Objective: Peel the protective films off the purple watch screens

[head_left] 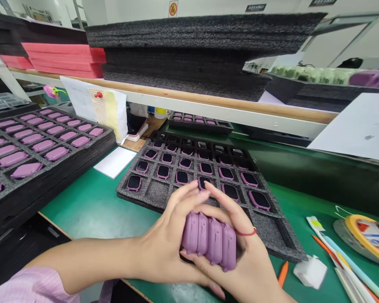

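A row of several purple smartwatch cases [209,239] stands side by side between my two hands, low in the middle of the view. My left hand [167,240] is cupped against the left end of the row, its fingers over the top. Around the right end curls my right hand [248,252], with a red string at the base of a finger; its thumb runs beneath the cases. The fingertips of both hands come close together above the row. Just beyond them lies a black foam tray [158,191] holding purple-framed watches with dark screens.
To the left, another foam tray [85,162] holds purple watch cases. A white pad [115,162] lies between the trays. At right are a tape roll [366,237], pens, a toothbrush [316,225] and a crumpled white piece [310,271]. A shelf [208,103] bearing foam crosses behind.
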Demonstrator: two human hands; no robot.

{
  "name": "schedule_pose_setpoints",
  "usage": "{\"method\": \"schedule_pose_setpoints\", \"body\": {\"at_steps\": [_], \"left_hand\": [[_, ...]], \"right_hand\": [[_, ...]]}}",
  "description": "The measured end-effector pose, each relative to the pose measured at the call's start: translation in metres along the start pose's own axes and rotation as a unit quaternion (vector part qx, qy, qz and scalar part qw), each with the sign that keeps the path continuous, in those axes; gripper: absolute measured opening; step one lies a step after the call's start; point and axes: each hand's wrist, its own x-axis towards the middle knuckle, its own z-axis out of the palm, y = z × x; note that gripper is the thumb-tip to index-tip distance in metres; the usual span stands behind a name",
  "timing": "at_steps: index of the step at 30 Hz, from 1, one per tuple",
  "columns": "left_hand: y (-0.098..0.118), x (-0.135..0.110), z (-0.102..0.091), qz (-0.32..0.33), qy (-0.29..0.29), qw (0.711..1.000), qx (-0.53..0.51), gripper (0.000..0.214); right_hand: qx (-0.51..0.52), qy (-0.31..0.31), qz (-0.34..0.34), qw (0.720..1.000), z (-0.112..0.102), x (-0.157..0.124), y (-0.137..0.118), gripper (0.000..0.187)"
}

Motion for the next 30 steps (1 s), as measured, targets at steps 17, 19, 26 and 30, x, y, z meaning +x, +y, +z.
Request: {"method": "schedule_pose_setpoints", "body": {"at_steps": [17, 19, 26, 30], "left_hand": [[0.013, 0.013, 0.002, -0.296, -0.011, 0.894, -0.336, 0.043], [0.015, 0.011, 0.001, -0.288, 0.022, 0.914, -0.285, 0.052], [0.017, 0.006, -0.006, -0.130, 0.026, 0.981, -0.145, 0.041], [0.012, 0.007, -0.005, -0.078, 0.026, 0.989, -0.120, 0.039]], "right_hand": [[-0.082, -0.090, -0.146, 0.982, -0.001, -0.002, 0.013, 0.088], [-0.072, -0.093, -0.135, 0.984, -0.006, -0.004, 0.010, 0.099], [0.083, 0.052, 0.020, 0.995, -0.035, 0.002, 0.004, 0.045], [0.086, 0.112, 0.051, 0.989, -0.041, 0.010, 0.005, 0.031]]}}
